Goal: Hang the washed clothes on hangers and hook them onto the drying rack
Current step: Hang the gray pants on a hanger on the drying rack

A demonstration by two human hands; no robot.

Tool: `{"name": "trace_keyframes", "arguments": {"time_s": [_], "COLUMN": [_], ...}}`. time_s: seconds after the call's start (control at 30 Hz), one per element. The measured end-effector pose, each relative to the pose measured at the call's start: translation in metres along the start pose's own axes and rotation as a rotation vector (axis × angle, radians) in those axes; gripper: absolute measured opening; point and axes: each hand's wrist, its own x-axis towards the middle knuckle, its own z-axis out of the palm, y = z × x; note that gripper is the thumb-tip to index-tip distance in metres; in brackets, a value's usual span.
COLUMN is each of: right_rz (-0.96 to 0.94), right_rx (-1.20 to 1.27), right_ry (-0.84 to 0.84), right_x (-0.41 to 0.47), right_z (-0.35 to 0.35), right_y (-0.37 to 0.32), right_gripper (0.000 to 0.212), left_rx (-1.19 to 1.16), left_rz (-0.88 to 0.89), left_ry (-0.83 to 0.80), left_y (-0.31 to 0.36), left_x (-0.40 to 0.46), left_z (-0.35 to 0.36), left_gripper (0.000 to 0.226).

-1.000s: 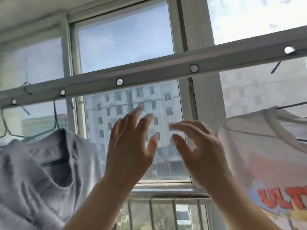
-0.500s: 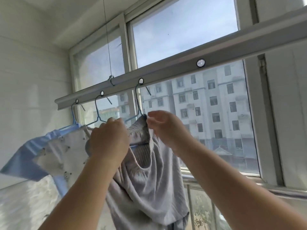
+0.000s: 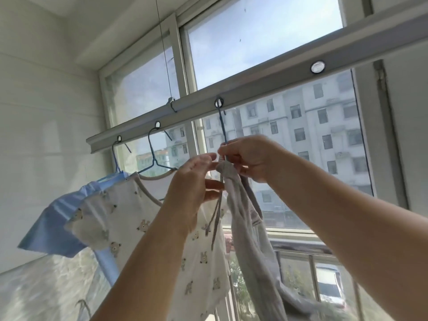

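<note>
Both hands are raised to the drying rack rail (image 3: 266, 85), a long grey bar with round holes that runs in front of the window (image 3: 261, 33). The right hand (image 3: 250, 158) has its fingers closed around the bunched top of a grey garment (image 3: 245, 218), right at the stem of a blue wire hanger (image 3: 222, 128). This hanger's hook sits in the third hole counted from the left end of the rail. The left hand (image 3: 194, 188) is just beside it; its thumb and fingers are half closed and pinch the edge of the same grey cloth, with a thin grey strap hanging under them. The grey garment hangs down long and narrow from the hanger.

To the left, a white shirt with small bear prints (image 3: 148, 225) hangs on a second blue hanger (image 3: 154, 156) in the next hole. At the left end of the rail a light blue garment (image 3: 55, 225) hangs on a third hanger (image 3: 115, 156), touching the white shirt.
</note>
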Motion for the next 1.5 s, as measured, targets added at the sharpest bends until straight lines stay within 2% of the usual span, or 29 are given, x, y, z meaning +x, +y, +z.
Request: {"name": "trace_keyframes", "arguments": {"time_s": [0.27, 0.43, 0.57, 0.67, 0.73, 0.83, 0.9, 1.03, 1.13, 1.23, 1.37, 1.43, 1.5], "right_rz": [-0.196, -0.213, -0.015, 0.092, 0.125, 0.157, 0.181, 0.17, 0.117, 0.029, -0.053, -0.085, -0.107], "right_rx": [-0.114, -0.297, -0.446, -0.651, -0.74, -0.79, -0.823, -0.867, -0.908, -0.936, -0.865, -0.819, -0.779], "right_ry": [-0.033, -0.102, -0.124, -0.135, -0.162, -0.204, -0.22, -0.178, -0.121, -0.167, -0.252, -0.257, -0.237], "right_x": [-0.017, -0.029, -0.036, -0.04, -0.046, -0.058, -0.066, -0.083, -0.096, -0.114, -0.132, -0.136, -0.137], "right_z": [-0.017, -0.037, -0.062, -0.077, -0.086, -0.1, -0.111, -0.128, -0.144, -0.158, -0.174, -0.184, -0.196], "right_y": [-0.024, -0.02, 0.0, 0.023, 0.04, 0.061, 0.075, 0.1, 0.121, 0.136, 0.148, 0.152, 0.155], "right_gripper": [0.015, 0.017, 0.013, 0.013, 0.012, 0.004, 0.021, 0.042, 0.04, 0.035, 0.031, 0.035, 0.04], "left_rx": [-0.128, -0.034, 0.258, 0.576, 0.621, 0.507, 0.472, 0.341, 0.2, 0.07, -0.054, -0.023, 0.142], "left_rz": [0.112, 0.183, 0.304, 0.337, 0.228, 0.0, -0.042, -0.089, -0.197, -0.325, -0.458, -0.508, -0.518], "left_ry": [-0.122, -0.123, -0.019, -0.029, -0.147, -0.396, -0.513, -0.651, -0.771, -0.889, -1.076, -1.119, -1.078], "left_y": [0.002, -0.006, -0.027, -0.048, -0.064, -0.085, -0.1, -0.125, -0.14, -0.154, -0.172, -0.178, -0.182], "left_x": [0.0, 0.001, 0.001, 0.002, -0.003, -0.016, -0.026, -0.044, -0.061, -0.08, -0.097, -0.103, -0.109], "left_z": [0.011, 0.014, 0.018, 0.022, 0.027, 0.035, 0.042, 0.053, 0.072, 0.093, 0.117, 0.127, 0.138], "left_gripper": [0.025, 0.017, 0.011, 0.024, 0.029, 0.017, 0.016, 0.018, 0.025, 0.031, 0.062, 0.07, 0.066]}}
